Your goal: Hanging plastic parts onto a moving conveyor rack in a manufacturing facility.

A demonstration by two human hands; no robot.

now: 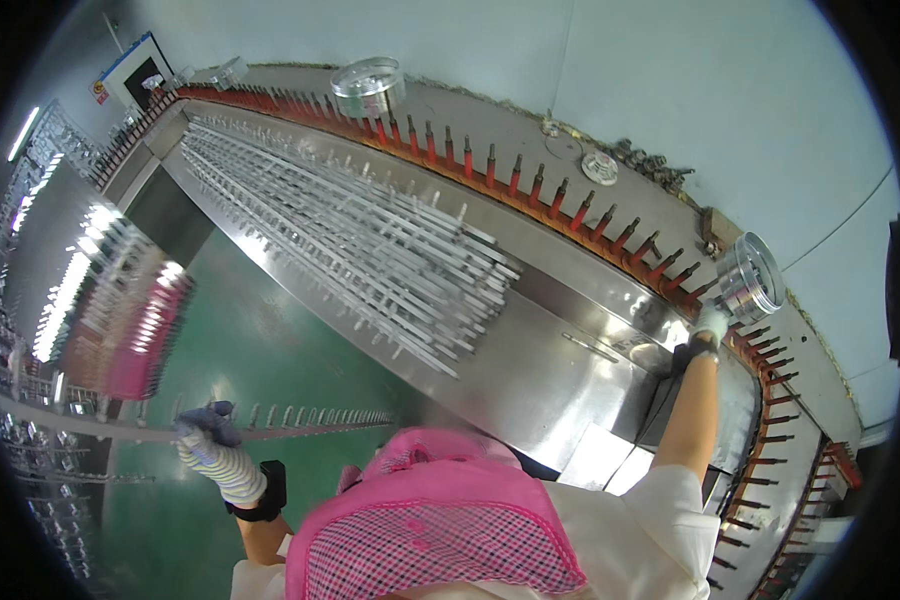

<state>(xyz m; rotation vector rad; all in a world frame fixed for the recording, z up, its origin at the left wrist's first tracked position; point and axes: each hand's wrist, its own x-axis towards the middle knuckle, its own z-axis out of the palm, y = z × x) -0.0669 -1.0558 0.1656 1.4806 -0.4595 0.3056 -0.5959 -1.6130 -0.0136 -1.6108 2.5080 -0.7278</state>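
Observation:
My left hand [210, 440], in a striped knit glove with dark fingertips, is closed around a long thin metal rack bar [300, 430] set with a row of small prongs. The bar extends to both sides of the hand above the green floor. Far to the right, my right hand [711, 322], in a white glove, reaches to a curved line of upright spindles [660, 268]. A shiny round dish [752, 275] is right beside its fingers. The fingers are small and partly hidden, so whether they grip the dish or a spindle is unclear.
Many silvery prong bars [360, 260] lie heaped lengthwise on the steel bench [530, 370]. Another round dish [368, 88] stands by the spindles farther back. Blurred hanging racks [120, 300] fill the left side. Pink checked cloth [430, 540] covers the lower middle. A white disc [599, 168] lies on the ledge.

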